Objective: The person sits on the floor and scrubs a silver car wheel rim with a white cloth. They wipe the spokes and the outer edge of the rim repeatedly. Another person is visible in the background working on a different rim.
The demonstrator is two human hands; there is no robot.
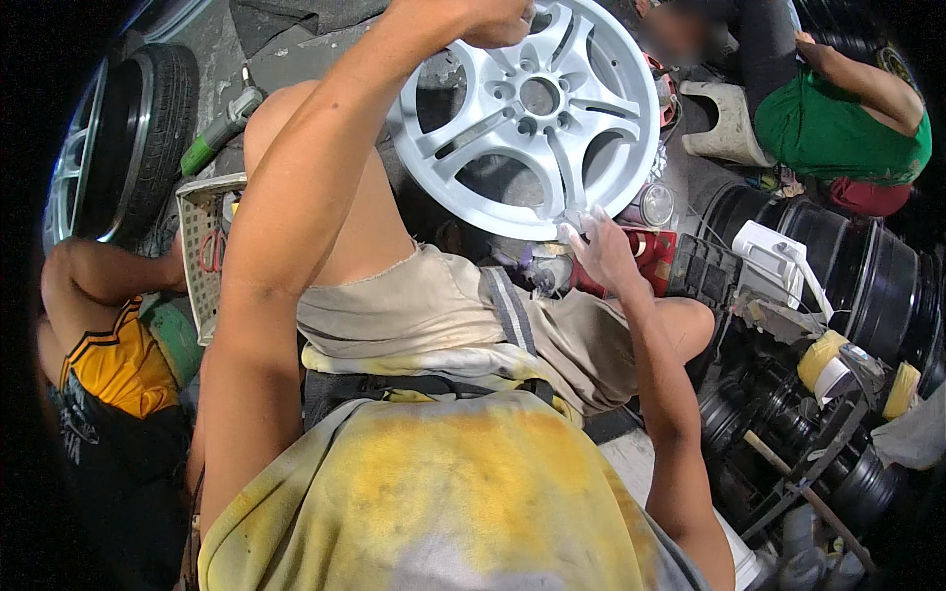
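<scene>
A silver-white alloy wheel rim (pixel 539 97) with split spokes, a round centre hole and several bolt holes is tilted before my knees. At the far edge of the rim is my left hand (pixel 496 22), its fingers curled; the picture's upper edge cuts it off, and what it holds is hidden. My right hand (pixel 603 254) grips the near lip of the same rim, thumb and fingers apart around the edge. Pale dust or paint whitens its fingertips. Something greyish may lie between them, too small to name.
To the left lie a green-and-grey power tool (pixel 223 130), a basket (pixel 200 271) with red-handled scissors, and a tyred wheel (pixel 148 138). A person in yellow shorts (pixel 116 360) sits there. At right are a person in green (pixel 847 133), a stool (pixel 724 123) and dark rims (pixel 877 281).
</scene>
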